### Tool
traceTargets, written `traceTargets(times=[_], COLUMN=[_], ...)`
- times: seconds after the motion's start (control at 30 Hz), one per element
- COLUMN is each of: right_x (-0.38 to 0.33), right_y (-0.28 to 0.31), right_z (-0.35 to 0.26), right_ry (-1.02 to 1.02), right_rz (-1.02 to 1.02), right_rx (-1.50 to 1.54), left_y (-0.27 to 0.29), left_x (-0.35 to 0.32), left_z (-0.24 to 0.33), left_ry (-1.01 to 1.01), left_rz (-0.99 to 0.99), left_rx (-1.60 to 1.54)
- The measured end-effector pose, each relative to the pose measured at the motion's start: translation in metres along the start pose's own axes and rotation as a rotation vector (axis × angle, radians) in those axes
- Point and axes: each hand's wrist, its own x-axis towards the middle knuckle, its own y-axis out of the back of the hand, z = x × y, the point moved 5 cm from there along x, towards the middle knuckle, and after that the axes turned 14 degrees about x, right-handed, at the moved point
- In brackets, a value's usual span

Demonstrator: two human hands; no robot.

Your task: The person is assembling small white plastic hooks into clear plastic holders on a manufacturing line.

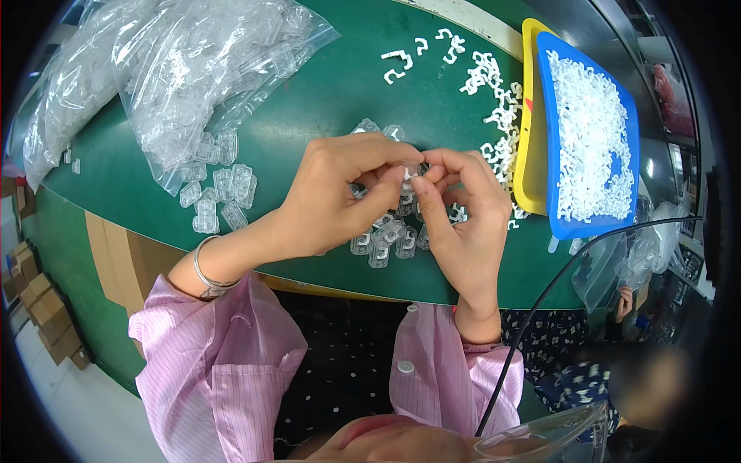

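Near the middle of the green table, my left hand (343, 185) and my right hand (467, 197) meet, fingers pinched from both sides on a small clear plastic case (411, 167). A bit of white shows in it between the fingertips; the fingers hide most of it. Below and behind the hands lies a group of clear plastic cases (386, 234), several with white pieces inside. Loose white hook-shaped plastic clips (502, 116) are scattered to the right of my hands, with a few more (397, 65) farther off.
Clear bags (208, 62) full of clear cases lie far left, with loose cases (224, 185) spilled in front. At right, a blue tray (590, 139) of white clips leans on a yellow tray (531, 185). A black cable (556, 282) crosses the right side. Another person (571, 374) is at lower right.
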Motion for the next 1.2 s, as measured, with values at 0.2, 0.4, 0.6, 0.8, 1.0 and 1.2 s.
traceTargets(times=[0.2,0.4,0.6,0.8,1.0,1.2], right_x=[0.0,0.002,0.0,0.003,0.001,0.0], right_y=[0.003,0.001,-0.001,-0.003,0.001,-0.004], right_z=[0.009,0.01,0.015,0.005,0.013,0.011], right_ry=[-0.037,-0.121,-0.066,-0.22,-0.302,-0.057], right_rz=[-0.044,-0.105,-0.035,-0.123,-0.092,-0.047], right_rx=[0.068,0.33,0.278,0.533,0.602,0.36], left_y=[-0.001,0.002,-0.002,0.003,-0.001,0.002], left_x=[0.001,-0.001,-0.001,-0.003,-0.001,-0.002], left_z=[0.007,0.007,0.006,0.008,0.004,0.009], left_ry=[0.008,0.17,0.054,0.017,0.085,0.091], left_rz=[-0.057,-0.009,0.037,0.117,0.005,-0.021], left_rx=[-0.081,-0.223,-0.27,-0.109,-0.391,-0.247])
